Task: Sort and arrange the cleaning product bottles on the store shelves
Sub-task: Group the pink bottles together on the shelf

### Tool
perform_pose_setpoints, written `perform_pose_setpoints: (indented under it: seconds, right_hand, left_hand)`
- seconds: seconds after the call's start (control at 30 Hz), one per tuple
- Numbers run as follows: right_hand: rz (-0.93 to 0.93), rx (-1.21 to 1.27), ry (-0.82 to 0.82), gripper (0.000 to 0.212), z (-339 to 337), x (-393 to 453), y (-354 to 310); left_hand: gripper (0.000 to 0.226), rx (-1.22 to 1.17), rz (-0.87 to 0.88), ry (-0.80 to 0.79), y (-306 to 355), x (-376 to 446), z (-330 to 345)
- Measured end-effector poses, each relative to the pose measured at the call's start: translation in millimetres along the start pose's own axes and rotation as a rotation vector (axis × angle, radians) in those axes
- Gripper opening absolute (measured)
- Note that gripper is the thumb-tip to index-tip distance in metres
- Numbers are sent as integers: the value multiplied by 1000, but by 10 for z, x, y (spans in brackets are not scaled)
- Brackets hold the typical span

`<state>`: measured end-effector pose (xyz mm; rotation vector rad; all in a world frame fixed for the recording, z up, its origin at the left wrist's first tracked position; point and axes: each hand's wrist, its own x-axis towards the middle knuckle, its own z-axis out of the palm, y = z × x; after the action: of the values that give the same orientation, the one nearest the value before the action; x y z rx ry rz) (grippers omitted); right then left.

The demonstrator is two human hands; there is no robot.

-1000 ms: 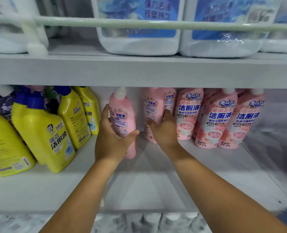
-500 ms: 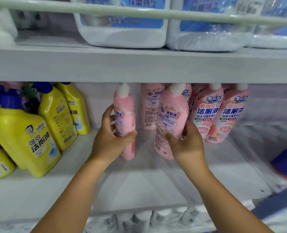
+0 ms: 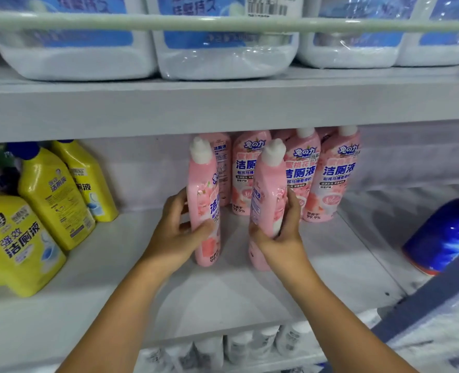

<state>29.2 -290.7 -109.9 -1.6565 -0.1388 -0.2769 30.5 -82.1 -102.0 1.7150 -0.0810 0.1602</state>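
The left hand [image 3: 178,232] grips a pink bottle [image 3: 204,200] round its lower half, thumb across the front and fingers behind; the bottle stands upright on the shelf [image 3: 223,297]. Just to the right of it, the right hand [image 3: 282,232] grips a second pink bottle [image 3: 267,195], fingers curled round its right side, its base at the shelf and its top leaning slightly left. The two bottles stand near each other, not touching. Behind the hands stands a row of more pink bottles [image 3: 330,179] at the back of the shelf. Well to the left of the left hand stand yellow bottles [image 3: 48,195] with blue caps. Above the hands, on the upper shelf, sit white jugs [image 3: 223,57]. Far to the right of the right hand is a blue container [image 3: 449,235].
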Motion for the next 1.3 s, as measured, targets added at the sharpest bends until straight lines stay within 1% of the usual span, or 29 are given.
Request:
perform_pose_setpoints:
  seconds: [0.07,0.13,0.17,0.2,0.27,0.37,0.43,0.5,0.57,0.63,0.67,0.7,0.77,0.8,0.87,1.0,1.13,1.3]
  right_hand:
    - [17,5,-119,95,-82,-3,40]
    - [12,-10,-154,95,-116,5,68]
    - [-1,-29,-143,93,-102,14,82]
    - [-25,-47,-113,92,-75,16,95]
    - [-97,-149,7,96,-1,1,123]
    - [-222,-397,202,115,103,-23,205]
    - [-262,-424,245,119,138,-40,222]
    - [-248,-345,238,114,135,-44,232]
    - [-201,-197,165,102,83,-48,231]
    - [-126,-92,69,98,9,-45,264]
    - [-115,-86,58,97,-19,-35,261]
    - [-115,-89,70,98,-38,-23,263]
    - [-117,-87,119,99,-73,-17,287]
    - [-116,-91,134,99,-95,-30,291]
    - [-112,-127,141,100,-150,-56,307]
    - [-88,-178,148,89,-262,-95,317]
    - [-66,-189,247,87,-540,-76,308]
    - [-26,-275,405,77,-1003,44,345]
  left_hand:
    - [75,24,-1,79,-14,-36,39]
    - [75,23,-2,136,-55,-49,75]
    - [72,14,-1,151,-79,-49,83]
    - [69,0,5,157,-90,-49,91]
    - [64,-31,9,159,-134,-40,76]
    - [58,-56,25,118,-182,-20,38]
    - [57,-81,16,91,-197,-13,14]
    - [56,-49,0,69,-202,-12,-8]
    - [57,51,-13,69,-217,-2,-28]
    - [60,109,-8,84,-205,21,-25]
    - [61,118,1,95,-193,35,-6]
    - [59,125,7,113,-172,48,31]
    - [45,129,19,143,-137,73,134]
    - [43,133,28,148,-128,80,199]
    - [47,152,56,155,-156,102,327]
    - [46,124,67,191,-180,177,535]
    - [43,131,102,170,-147,265,702]
    - [36,124,120,131,-156,376,843]
